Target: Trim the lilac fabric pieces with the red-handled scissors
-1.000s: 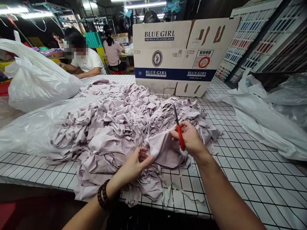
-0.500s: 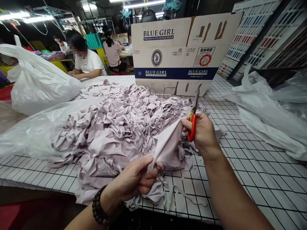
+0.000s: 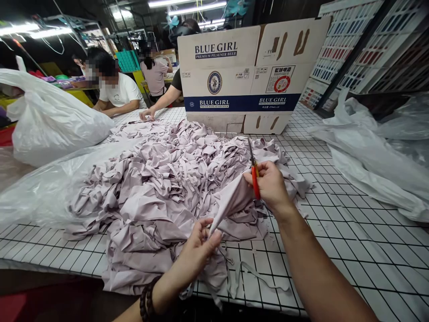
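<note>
A pale mauve piece of fabric (image 3: 229, 201) is stretched between my two hands above a large heap of the same cloth (image 3: 157, 179). My left hand (image 3: 197, 248), with a dark beaded bracelet at the wrist, pinches its near corner between thumb and fingers. The far edge is gripped by my right hand (image 3: 270, 185), which also holds red-handled scissors (image 3: 255, 179). The scissor blades point up and away, clear of the fabric. A thin loose strip of cloth (image 3: 258, 273) lies on the grid-patterned table near the front edge.
A Blue Girl beer carton (image 3: 231, 80) stands behind the heap. White plastic bags lie at left (image 3: 56, 116) and right (image 3: 368, 156). Another person's hand (image 3: 147, 114) touches the heap's far side. A person in a white shirt (image 3: 122, 91) sits beyond.
My left hand has turned so the thumb lies nearer me, still at the corner. The right hand and scissors shifted slightly left. Another person's arm has come in from behind the carton.
</note>
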